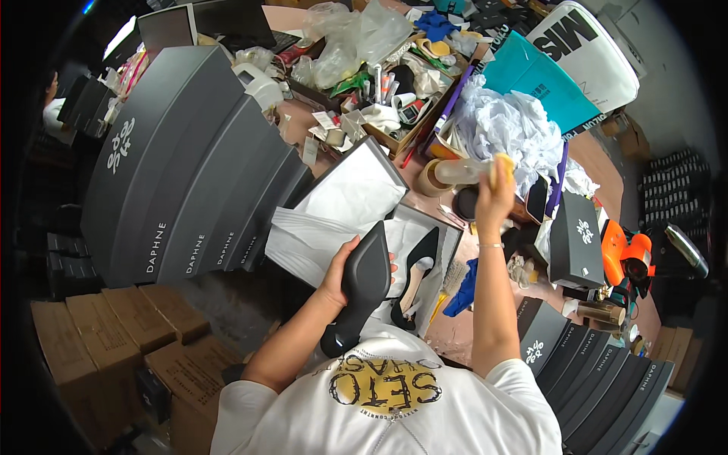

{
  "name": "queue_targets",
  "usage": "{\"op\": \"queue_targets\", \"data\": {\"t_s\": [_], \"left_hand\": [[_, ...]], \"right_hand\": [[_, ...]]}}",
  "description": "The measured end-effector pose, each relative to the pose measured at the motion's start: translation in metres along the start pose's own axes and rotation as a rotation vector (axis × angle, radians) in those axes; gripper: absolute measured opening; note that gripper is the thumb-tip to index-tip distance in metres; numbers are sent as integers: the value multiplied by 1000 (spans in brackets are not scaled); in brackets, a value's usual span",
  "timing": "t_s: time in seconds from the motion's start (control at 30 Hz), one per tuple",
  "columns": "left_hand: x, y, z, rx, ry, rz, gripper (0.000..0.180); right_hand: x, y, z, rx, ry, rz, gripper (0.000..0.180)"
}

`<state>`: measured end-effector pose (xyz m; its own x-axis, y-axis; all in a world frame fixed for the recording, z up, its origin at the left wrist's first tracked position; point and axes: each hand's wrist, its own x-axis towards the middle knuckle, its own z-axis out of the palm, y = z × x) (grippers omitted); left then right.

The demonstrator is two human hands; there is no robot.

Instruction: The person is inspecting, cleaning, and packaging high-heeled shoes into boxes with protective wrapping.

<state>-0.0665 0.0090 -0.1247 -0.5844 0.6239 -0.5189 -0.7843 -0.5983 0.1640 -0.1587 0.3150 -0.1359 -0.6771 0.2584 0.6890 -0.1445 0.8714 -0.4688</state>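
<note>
My left hand [341,273] is closed around a black high-heeled shoe [368,269], its dark sole turned up and its toe pointing away from me. Beneath it sits an open grey shoebox [447,235] lined with white tissue paper [318,227]. The matching black shoe [415,277] lies in the box, to the right of the held one. Farther right, my raised right hand [494,197] pinches a small yellow sponge-like piece [503,163]; slight blur hides its exact kind. Close to its fingers, a translucent plastic bottle [456,171] stands by a brown tape roll [432,178].
Tall stacks of grey shoeboxes flank me on the left [182,167] and right [584,364]. A brush [455,277] and blue cloth [462,292] lie right of the open box. Crumpled white paper [504,125], cluttered trays and an orange tool [626,250] crowd the table. Brown cartons [106,334] stand lower left.
</note>
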Motion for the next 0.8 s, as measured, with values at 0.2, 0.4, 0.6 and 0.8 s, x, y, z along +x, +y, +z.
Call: {"op": "queue_targets", "data": {"t_s": [0.2,0.4,0.6,0.8], "left_hand": [[-8,-3,0,19,14,-98,51],[-20,-10,-4,35,-43,0,55],[-31,-27,16,307,-71,147,51],[-37,-40,-7,171,-55,144,49]], "right_hand": [[-2,-8,35,-96,-366,81,34],[-40,-82,-40,305,-487,215,27],[-120,-193,-103,496,-545,-293,23],[-102,-185,-71,315,-614,-95,10]]}}
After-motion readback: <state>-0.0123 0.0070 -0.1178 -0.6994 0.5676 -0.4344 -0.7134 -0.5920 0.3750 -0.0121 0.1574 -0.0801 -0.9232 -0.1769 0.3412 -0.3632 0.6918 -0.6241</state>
